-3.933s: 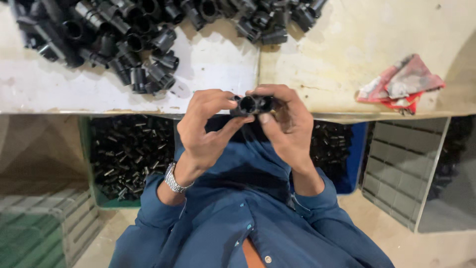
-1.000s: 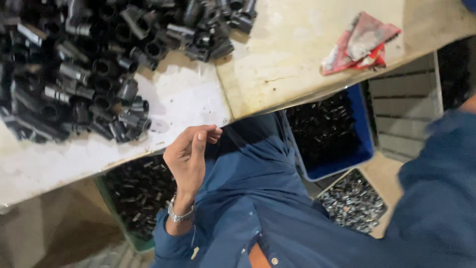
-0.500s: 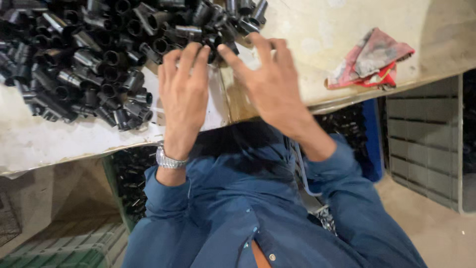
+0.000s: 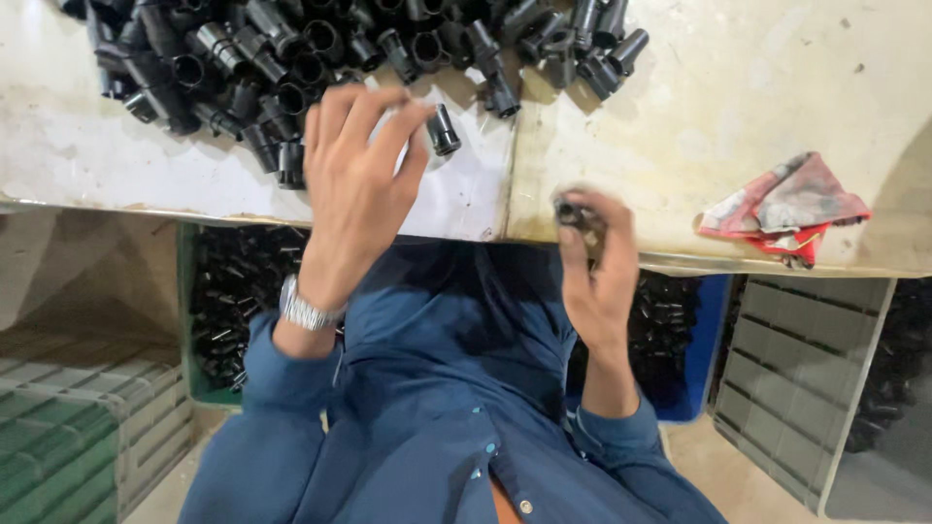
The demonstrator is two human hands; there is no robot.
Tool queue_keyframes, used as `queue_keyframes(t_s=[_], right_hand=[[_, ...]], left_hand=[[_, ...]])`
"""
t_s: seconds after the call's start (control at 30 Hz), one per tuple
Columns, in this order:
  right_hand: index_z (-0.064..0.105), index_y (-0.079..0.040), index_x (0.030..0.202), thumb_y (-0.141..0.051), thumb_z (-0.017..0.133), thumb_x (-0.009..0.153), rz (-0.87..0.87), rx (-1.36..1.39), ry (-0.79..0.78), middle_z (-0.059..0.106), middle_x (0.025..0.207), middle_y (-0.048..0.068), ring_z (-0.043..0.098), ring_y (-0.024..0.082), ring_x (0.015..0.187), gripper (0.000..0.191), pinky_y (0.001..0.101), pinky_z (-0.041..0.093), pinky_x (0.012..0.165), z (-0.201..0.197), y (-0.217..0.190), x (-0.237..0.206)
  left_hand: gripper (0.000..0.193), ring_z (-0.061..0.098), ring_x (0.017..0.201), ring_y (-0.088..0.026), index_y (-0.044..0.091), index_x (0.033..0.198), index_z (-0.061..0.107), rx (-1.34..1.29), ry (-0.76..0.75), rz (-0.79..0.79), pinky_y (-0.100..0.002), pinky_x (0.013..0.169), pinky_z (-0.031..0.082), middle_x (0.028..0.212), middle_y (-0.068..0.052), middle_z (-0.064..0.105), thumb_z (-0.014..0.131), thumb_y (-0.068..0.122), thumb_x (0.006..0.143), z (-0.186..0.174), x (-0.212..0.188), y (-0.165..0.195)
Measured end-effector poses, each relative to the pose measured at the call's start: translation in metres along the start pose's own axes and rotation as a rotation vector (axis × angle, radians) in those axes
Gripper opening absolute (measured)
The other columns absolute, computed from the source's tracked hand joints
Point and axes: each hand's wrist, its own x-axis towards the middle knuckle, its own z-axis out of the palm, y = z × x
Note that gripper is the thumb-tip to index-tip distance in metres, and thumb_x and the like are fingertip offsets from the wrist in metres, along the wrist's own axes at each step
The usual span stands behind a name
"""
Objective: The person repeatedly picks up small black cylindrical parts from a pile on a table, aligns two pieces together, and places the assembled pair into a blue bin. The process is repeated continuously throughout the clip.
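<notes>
My left hand (image 4: pixel 354 189) reaches over the near edge of the white table (image 4: pixel 699 107), fingers spread, its fingertips next to a single black tube fitting (image 4: pixel 444 129) lying apart from the heap. It holds nothing that I can see. My right hand (image 4: pixel 594 267) is drawn back near the table edge, its fingers closed on a small black fitting (image 4: pixel 571 213). A big heap of black tube fittings (image 4: pixel 320 49) covers the far left and middle of the table.
A crumpled red and white rag (image 4: pixel 786 206) lies at the table's right. Below the table stand a green crate (image 4: pixel 218 311) and a blue crate (image 4: pixel 680 330), both full of black parts. Grey slatted crates (image 4: pixel 806 388) stand at the right and lower left.
Both hands were reaching into the heap half a second ago. Now my right hand has pulled back toward me with a fitting, and my left hand has shifted toward the lone fitting.
</notes>
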Motion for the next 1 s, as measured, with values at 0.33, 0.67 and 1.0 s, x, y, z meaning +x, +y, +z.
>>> queue_keyframes(t_s=[0.33, 0.67, 1.0], right_hand=[[0.059, 0.000, 0.116, 0.011, 0.076, 0.090, -0.145, 0.158, 0.092, 0.051, 0.120, 0.007, 0.058, 0.016, 0.111, 0.032, 0.0288, 0.051, 0.100, 0.005, -0.011, -0.011], [0.054, -0.001, 0.132, 0.014, 0.072, 0.091, 0.020, 0.398, -0.048, 0.062, 0.128, 0.012, 0.066, 0.018, 0.119, 0.047, 0.0327, 0.060, 0.103, 0.013, -0.024, -0.007], [0.063, 0.003, 0.133, 0.017, 0.077, 0.092, -0.104, 0.160, -0.046, 0.062, 0.125, 0.013, 0.063, 0.013, 0.102, 0.046, 0.0232, 0.053, 0.089, 0.020, -0.026, -0.012]], left_hand=[[0.034, 0.055, 0.129, -0.029, 0.005, 0.118, 0.067, 0.068, -0.044, 0.410, -0.045, 0.113, 0.042, 0.123, -0.006, 0.067, 0.079, 0.010, 0.087, 0.025, 0.061, -0.011], [0.046, 0.072, 0.105, -0.017, -0.001, 0.120, 0.070, -1.066, -0.072, -0.394, -0.028, 0.094, 0.059, 0.115, -0.009, 0.073, 0.092, 0.001, 0.080, 0.011, -0.054, 0.053], [0.044, 0.072, 0.112, -0.018, -0.004, 0.127, 0.064, -1.393, -0.108, -0.466, -0.031, 0.103, 0.060, 0.122, -0.014, 0.072, 0.085, -0.005, 0.088, 0.019, -0.062, 0.053]])
